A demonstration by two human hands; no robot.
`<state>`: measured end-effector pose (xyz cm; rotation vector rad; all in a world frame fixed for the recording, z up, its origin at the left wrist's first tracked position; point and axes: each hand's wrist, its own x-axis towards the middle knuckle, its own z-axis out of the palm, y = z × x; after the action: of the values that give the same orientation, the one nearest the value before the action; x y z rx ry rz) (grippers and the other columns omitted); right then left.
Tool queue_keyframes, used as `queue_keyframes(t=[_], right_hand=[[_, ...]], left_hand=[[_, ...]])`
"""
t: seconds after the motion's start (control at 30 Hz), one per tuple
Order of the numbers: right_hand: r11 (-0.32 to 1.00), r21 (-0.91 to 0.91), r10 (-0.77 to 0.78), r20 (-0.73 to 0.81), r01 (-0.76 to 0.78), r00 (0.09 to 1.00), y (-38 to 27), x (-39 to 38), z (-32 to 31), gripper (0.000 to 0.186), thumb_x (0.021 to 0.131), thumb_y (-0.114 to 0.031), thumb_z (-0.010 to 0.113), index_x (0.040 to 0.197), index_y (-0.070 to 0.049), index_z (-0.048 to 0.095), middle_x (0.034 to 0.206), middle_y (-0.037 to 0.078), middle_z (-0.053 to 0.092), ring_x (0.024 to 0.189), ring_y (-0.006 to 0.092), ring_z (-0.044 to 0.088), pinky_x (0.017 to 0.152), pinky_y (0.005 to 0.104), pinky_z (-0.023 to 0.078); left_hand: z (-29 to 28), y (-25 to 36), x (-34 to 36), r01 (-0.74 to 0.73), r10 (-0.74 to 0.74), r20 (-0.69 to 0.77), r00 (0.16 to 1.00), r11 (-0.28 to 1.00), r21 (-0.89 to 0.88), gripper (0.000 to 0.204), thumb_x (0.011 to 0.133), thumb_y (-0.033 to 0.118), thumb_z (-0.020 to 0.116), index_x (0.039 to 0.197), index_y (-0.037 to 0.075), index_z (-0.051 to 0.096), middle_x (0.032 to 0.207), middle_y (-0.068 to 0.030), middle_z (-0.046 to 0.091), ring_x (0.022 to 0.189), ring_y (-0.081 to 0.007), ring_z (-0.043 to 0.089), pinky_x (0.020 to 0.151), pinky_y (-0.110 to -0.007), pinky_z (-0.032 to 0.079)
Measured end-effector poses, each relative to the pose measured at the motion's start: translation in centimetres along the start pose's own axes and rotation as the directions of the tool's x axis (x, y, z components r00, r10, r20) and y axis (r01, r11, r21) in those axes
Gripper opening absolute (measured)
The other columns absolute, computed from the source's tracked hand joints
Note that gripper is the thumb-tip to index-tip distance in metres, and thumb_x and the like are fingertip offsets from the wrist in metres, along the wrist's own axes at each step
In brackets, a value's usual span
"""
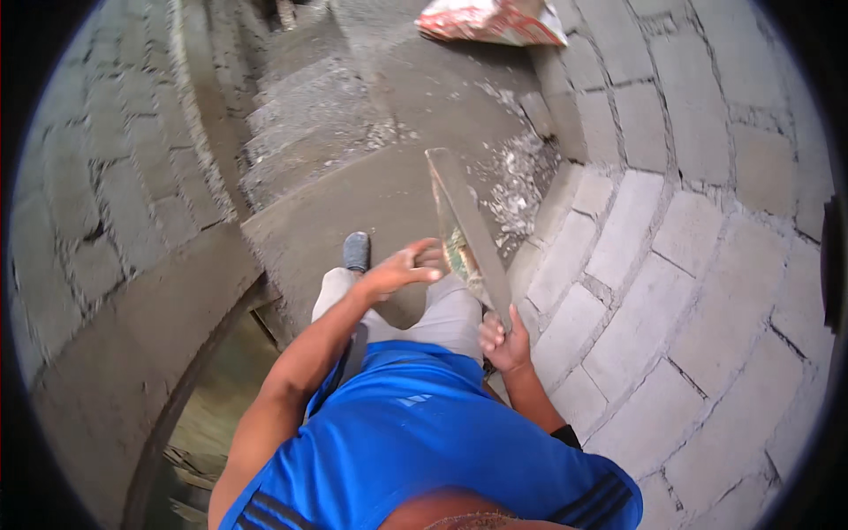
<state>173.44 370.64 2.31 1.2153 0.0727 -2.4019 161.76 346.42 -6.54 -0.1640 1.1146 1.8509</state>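
Note:
A flat rectangular panel (474, 231) stands tilted in front of me, seen nearly edge-on. Its long edge is grey, and its side toward the left is pale with green and brown mottling; I cannot tell its exact kind. My right hand (507, 341) grips the panel's lower end. Just left of the mottled side is my left hand (407, 269), its fingers apart and reaching toward the panel, slightly blurred. Whether those fingertips touch it cannot be made out.
Rough concrete stairs (305, 115) lie ahead on the left. Pale rubble (521, 181) is heaped along the right block wall (654, 256). A red and white sack (495, 21) lies at the far end. At lower left, a curved concrete edge (168, 309) borders an opening (225, 397).

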Motion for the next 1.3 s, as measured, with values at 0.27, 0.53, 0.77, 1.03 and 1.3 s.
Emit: queue_keyframes(t=[0.27,0.53,0.77,1.03,1.3], right_hand=[[-0.533,-0.811,-0.294,0.444,0.241,0.846,2.9,0.3,9.0,0.052,0.094,-0.041,0.037,0.111,0.004,0.058,0.111,0.017,0.060,0.105,0.0263,0.056,0.091,0.0355,0.041],[-0.693,0.087,0.475,0.801,0.716,0.363,19.7,1.0,18.0,0.055,0.090,-0.038,0.041,0.136,-0.008,0.036,0.143,0.017,0.029,0.133,0.0314,0.027,0.104,0.0443,0.026],[-0.974,-0.226,-0.043,0.231,0.011,0.972,1.7,11.5,-2.1,0.053,0.092,-0.048,0.027,0.124,-0.013,0.051,0.123,0.023,0.050,0.114,0.0392,0.046,0.097,0.0449,0.036],[-0.885,-0.402,-0.176,-0.175,-0.233,0.969,3.6,4.4,-14.4,0.047,0.085,-0.046,0.051,0.083,0.000,0.062,0.069,0.014,0.061,0.060,0.0262,0.060,0.048,0.0395,0.044],[-0.950,-0.261,-0.106,-0.244,-0.171,0.964,15.5,4.5,-12.3,0.035,0.086,-0.037,0.054,0.095,-0.004,0.060,0.075,0.008,0.062,0.058,0.0219,0.060,0.044,0.0343,0.044]], left_hand=[[-0.7,6.5,-14.4,-0.281,0.305,-0.026,0.952,0.838,-0.468,0.046,0.074,0.012,0.065,0.114,-0.002,0.050,0.101,-0.0123,0.062,0.087,-0.0196,0.063,0.073,-0.035,0.053],[2.3,0.0,-25.0,-0.518,0.344,-0.407,0.846,0.356,-0.777,0.044,0.076,0.012,0.059,0.116,-0.002,0.048,0.095,-0.0116,0.063,0.082,-0.0197,0.064,0.069,-0.034,0.054],[4.1,-13.3,-34.7,-0.746,0.267,-0.696,0.666,0.228,-0.626,0.046,0.075,0.012,0.058,0.117,-0.002,0.048,0.095,-0.0117,0.063,0.083,-0.0196,0.064,0.070,-0.033,0.054],[3.3,-21.0,-50.9,0.169,0.276,-0.938,-0.211,0.955,0.243,0.047,0.065,0.004,0.059,0.112,0.003,0.053,0.093,-0.0206,0.063,0.089,-0.0342,0.061,0.078,-0.042,0.047],[0.8,-39.2,-65.4,0.413,0.421,-0.700,-0.577,0.890,0.194,0.042,0.068,0.004,0.060,0.109,0.010,0.057,0.111,-0.0189,0.058,0.097,-0.0345,0.058,0.081,-0.043,0.047]])
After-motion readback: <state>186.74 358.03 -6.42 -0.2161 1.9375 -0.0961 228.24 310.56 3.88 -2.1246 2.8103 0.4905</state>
